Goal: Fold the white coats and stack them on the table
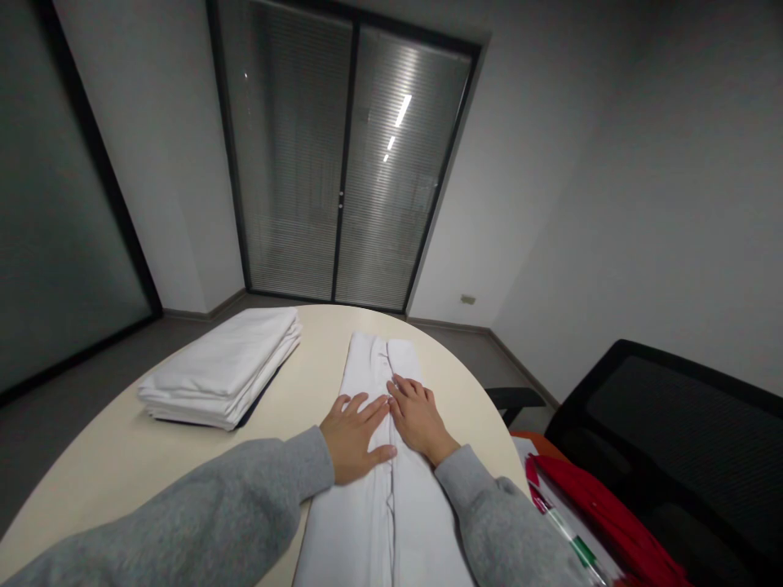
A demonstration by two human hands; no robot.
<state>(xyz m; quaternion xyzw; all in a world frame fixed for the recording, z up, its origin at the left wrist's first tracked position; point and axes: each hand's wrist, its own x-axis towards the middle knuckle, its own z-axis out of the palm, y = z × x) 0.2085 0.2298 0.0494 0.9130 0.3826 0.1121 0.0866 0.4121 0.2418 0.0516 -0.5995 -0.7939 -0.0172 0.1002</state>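
A long white cloth (360, 530) lies in front of me on the round table, its two sides folded in so their edges meet along a middle seam. My left hand (356, 436) rests flat on the left part, fingers spread and reaching to the seam. On the right of the seam, my right hand (419, 414) lies on the cloth with its fingers slightly bent and touching the fabric. The fingertips of both hands come close together at the seam. Neither hand grasps anything that I can see.
A stack of folded white cloths (223, 367) with a dark layer beneath sits at the left of the cream table (324, 322). To the right stands a black mesh chair (679, 432) with red fabric (593, 505) on its seat. Glass doors (342, 163) are beyond.
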